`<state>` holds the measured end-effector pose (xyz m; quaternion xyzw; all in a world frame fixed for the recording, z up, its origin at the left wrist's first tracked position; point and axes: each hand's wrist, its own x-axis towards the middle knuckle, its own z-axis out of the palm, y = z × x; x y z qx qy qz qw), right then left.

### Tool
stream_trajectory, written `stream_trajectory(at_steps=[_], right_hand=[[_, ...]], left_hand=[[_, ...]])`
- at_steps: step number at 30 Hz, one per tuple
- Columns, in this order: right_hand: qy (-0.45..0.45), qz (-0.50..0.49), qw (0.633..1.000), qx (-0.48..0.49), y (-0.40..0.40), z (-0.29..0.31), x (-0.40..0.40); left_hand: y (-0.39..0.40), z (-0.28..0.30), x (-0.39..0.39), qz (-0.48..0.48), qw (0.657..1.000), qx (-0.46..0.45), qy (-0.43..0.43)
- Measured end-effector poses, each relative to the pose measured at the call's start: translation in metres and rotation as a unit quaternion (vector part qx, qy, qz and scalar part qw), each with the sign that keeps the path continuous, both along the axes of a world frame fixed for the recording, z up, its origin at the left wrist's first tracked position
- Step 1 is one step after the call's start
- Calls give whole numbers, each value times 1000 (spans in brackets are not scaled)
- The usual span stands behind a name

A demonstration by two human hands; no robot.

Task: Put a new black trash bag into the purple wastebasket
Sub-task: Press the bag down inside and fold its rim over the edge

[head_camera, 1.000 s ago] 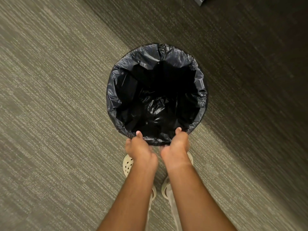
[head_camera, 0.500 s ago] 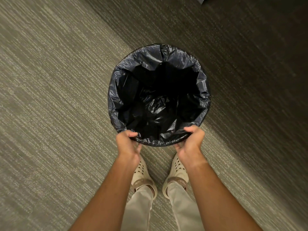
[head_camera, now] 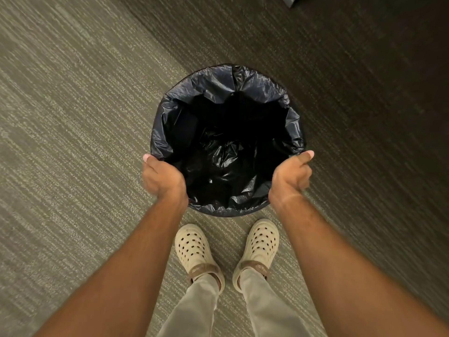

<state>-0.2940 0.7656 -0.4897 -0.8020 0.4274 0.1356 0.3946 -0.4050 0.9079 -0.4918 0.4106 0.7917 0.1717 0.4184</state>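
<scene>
Left hand (head_camera: 162,177): closed on the bag's folded edge at the left of the rim.
Trash bag (head_camera: 220,80): black film, thin, light, soft, likely slippery and easily torn; lines the wastebasket on the carpet (head_camera: 73,142), mouth turned over the rim. Best held at the folded edge.
Contents: crumpled bag bottom only.
Right hand (head_camera: 290,175): closed on the right-side edge.

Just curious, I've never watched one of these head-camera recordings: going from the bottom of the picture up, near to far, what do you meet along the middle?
Trouser legs → cream clogs → near rim of the black trash bag → the bag's dark inside → its far rim → shadowed carpet.
</scene>
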Motion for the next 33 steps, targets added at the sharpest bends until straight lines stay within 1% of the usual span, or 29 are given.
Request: stream_trajectory(at_steps=[4,6,7,8,9,10,12,13,14,16,18,20,23,26,29,31,32,33], right_hand=[[4,29,999,-28,-4,-2,2],[10,98,993,-59,-10,2,3],[-9,155,983,-99,-13,4,5],[-47,225,961,-151,-17,7,8],[-94,299,929,-197,-20,10,12],[-134,373,889,-229,-20,13,16],[-180,497,811,-252,-14,14,27],[-189,531,788,-247,-10,14,33],[-191,548,780,-235,-5,13,39],[-188,552,787,-202,4,10,51],[-188,549,796,-174,10,5,59],[-190,538,804,-165,13,-1,66],[-178,538,803,-184,13,-9,73],[-164,539,803,-195,13,-14,79],[-151,543,803,-191,13,-16,81],[-146,550,796,-206,13,-14,81],[-151,553,788,-227,14,-11,81],[-163,553,776,-255,16,-8,82]], left_hand=[[2,-6,-5,-45,999,2,22],[6,-4,-12,-113,991,27,59],[9,-1,-15,-162,982,53,85],[15,2,-18,-216,966,89,114],[22,6,-20,-274,943,129,138],[30,9,-19,-331,916,168,153],[45,14,-14,-440,854,223,163],[53,15,-9,-485,826,234,165],[59,15,-4,-522,803,237,167],[68,13,5,-566,774,236,157],[72,8,11,-585,760,239,149],[76,2,14,-596,753,234,152],[82,-6,16,-603,751,224,147],[84,-10,18,-594,763,219,133],[82,-13,20,-592,766,213,130],[83,-9,20,-596,762,207,147],[85,-5,21,-602,750,209,178],[87,-1,22,-609,729,221,222]])
